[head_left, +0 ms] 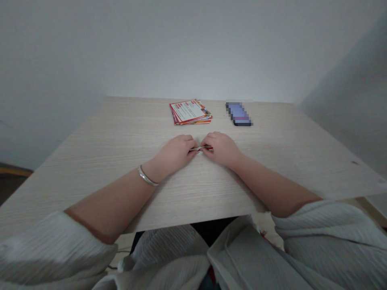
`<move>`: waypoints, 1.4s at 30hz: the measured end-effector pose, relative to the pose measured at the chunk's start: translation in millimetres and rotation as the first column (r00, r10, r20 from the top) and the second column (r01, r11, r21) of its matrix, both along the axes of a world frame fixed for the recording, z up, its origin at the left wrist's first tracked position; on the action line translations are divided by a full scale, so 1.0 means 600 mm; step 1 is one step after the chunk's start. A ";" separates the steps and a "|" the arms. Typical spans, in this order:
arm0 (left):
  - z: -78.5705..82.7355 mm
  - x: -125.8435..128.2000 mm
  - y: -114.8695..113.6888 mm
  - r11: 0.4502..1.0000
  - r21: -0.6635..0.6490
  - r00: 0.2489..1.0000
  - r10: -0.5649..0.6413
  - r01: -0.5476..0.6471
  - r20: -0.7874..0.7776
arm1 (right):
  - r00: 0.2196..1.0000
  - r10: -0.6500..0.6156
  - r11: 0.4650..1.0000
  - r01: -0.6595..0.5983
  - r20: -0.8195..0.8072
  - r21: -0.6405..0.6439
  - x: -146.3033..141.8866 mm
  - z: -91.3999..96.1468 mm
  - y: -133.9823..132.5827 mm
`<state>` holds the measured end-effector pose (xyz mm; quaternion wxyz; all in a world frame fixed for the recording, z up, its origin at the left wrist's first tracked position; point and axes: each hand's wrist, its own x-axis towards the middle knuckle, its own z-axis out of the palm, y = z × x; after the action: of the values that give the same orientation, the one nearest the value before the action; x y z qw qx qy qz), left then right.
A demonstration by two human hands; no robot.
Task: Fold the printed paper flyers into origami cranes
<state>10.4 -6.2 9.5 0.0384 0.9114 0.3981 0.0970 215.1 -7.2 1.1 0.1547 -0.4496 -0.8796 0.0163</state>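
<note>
My left hand (pixel 177 152) and my right hand (pixel 220 148) rest close together on the middle of a light wooden table (pixel 99 153). Both have their fingers curled and pinch the ends of a small flat red-and-white piece, likely a folded card (pixel 200 148), held edge-on between them. A silver bangle (pixel 147 177) circles my left wrist. Beyond the hands lies a fanned stack of red-bordered cards (pixel 190 112), untouched.
A dark phone (pixel 238 114) lies flat to the right of the card stack, near the table's far edge. A plain white wall stands behind the table. My grey sleeves and clothing fill the bottom of the view.
</note>
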 end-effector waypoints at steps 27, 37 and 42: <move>0.004 0.001 -0.009 0.993 0.108 0.987 0.058 -0.042 -0.148 | 0.986 0.034 0.999 -0.037 0.162 0.018 0.002 0.017 -0.011; 0.019 -0.007 -0.012 0.999 0.050 0.990 -0.005 0.012 -0.143 | 0.981 0.045 0.999 -0.044 0.186 -0.007 0.003 0.019 -0.013; 0.016 -0.013 -0.009 0.999 0.044 0.991 -0.006 0.012 -0.134 | 0.984 0.036 0.999 -0.035 0.177 -0.009 0.001 0.018 -0.014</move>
<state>2.8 -11.7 19.2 -0.0084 0.9182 0.3935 0.0446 215.8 -15.8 12.0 0.0744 -0.4341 -0.8976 -0.0184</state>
